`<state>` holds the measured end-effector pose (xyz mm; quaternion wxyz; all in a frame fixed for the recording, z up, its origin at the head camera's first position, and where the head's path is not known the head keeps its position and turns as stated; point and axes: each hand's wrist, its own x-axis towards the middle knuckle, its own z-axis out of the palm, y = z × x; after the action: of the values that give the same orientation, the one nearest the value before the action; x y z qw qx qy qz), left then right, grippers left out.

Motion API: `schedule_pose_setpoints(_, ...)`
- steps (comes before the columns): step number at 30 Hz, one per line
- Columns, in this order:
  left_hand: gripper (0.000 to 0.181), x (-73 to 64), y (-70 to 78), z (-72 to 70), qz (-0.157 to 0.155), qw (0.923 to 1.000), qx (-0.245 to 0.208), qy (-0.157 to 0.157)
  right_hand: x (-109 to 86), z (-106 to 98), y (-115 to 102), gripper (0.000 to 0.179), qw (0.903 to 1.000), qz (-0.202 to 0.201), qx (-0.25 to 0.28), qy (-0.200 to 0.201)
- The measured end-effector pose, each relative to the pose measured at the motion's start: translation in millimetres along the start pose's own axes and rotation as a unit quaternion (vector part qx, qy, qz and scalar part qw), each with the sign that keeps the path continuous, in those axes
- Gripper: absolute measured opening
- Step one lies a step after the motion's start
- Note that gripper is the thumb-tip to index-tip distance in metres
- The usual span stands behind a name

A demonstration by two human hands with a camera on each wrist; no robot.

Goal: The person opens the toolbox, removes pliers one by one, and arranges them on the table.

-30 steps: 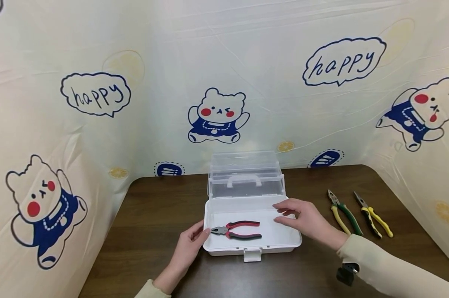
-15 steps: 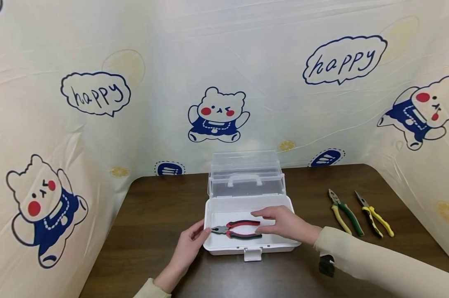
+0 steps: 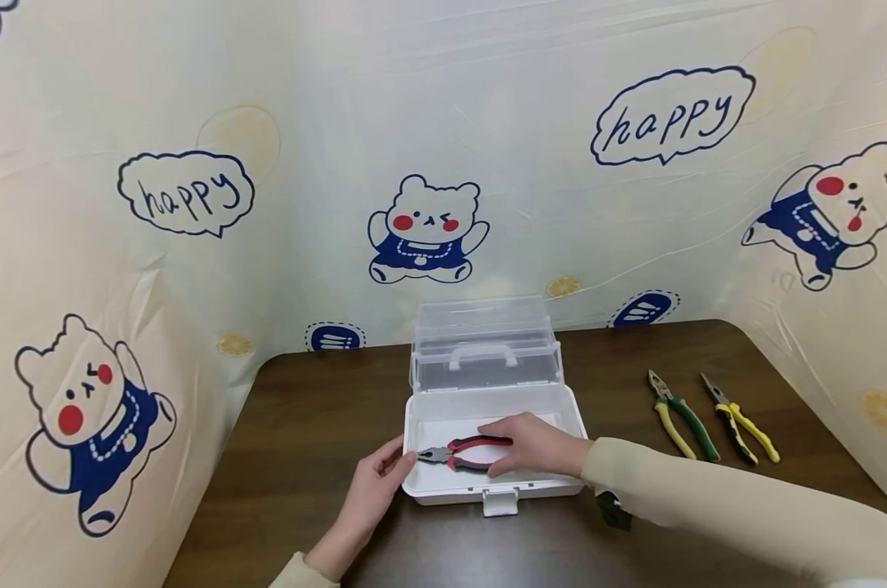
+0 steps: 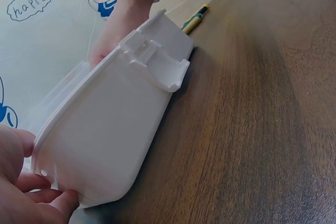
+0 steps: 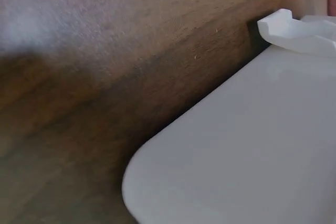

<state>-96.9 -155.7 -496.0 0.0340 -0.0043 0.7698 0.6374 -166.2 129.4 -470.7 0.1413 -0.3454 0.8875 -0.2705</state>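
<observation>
In the head view a white plastic toolbox (image 3: 546,492) stands with its clear lid (image 3: 488,327) raised. Red-and-black combination pliers (image 3: 436,455) lie inside, jaws pointing left. My right hand (image 3: 535,445) reaches into the box, thumb and fingers around the two handles, whose ends it hides. At the box's left side my left hand (image 3: 373,486) grips the wall, thumb on the rim. The left wrist view shows its fingers (image 4: 58,200) curled against the outside corner. Only the box's outer wall (image 5: 236,145) and the table appear in the right wrist view, not the pliers.
Green-and-yellow pliers (image 3: 682,416) and yellow-and-black long-nose pliers (image 3: 737,420) lie on the brown wooden table (image 3: 311,408), right of the box. A white latch (image 3: 499,503) hangs open at the box's front. A printed curtain (image 3: 326,98) surrounds the table's back and sides.
My right hand has moved left and down from the box's right end onto the handles of the combination pliers. The left hand has stayed at the wall, and the pliers have not moved.
</observation>
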Motion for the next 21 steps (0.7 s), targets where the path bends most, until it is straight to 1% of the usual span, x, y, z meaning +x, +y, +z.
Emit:
schedule_pose_setpoints(5,0.045,0.4,-3.0,1.2,-0.002,1.0000,-0.007,0.002,5.4,4.8,-3.8,0.069,0.9982,0.000,-0.056,-0.021)
schedule_pose_setpoints(9,0.045,0.6,-3.5,0.7,0.001,1.0000,-0.009,0.003,8.1,6.4,-5.0,0.064,0.9959,-0.006,-0.085,-0.031)
schedule_pose_setpoints(12,0.045,0.2,-3.3,0.8,0.005,1.0000,-0.007,0.003,9.8,5.8,-4.3,0.053,0.9953,-0.018,-0.091,-0.027)
schedule_pose_setpoints(14,0.045,0.2,-2.7,1.1,0.009,0.9999,-0.007,0.002,10.2,5.6,-2.8,0.049,0.9953,-0.026,-0.092,-0.019)
schedule_pose_setpoints(18,0.044,1.5,-2.2,1.4,0.009,0.9999,-0.011,0.006,9.8,6.0,-0.7,0.050,0.9954,-0.031,-0.090,-0.004)
schedule_pose_setpoints(19,0.044,1.6,-2.2,1.5,0.013,0.9999,-0.007,0.003,9.2,6.1,-0.5,0.051,0.9956,-0.030,-0.089,0.000)
schedule_pose_setpoints(21,0.044,2.1,-2.6,1.7,0.009,0.9999,-0.008,0.005,7.4,5.5,-1.4,0.050,0.9968,-0.022,-0.076,0.007)
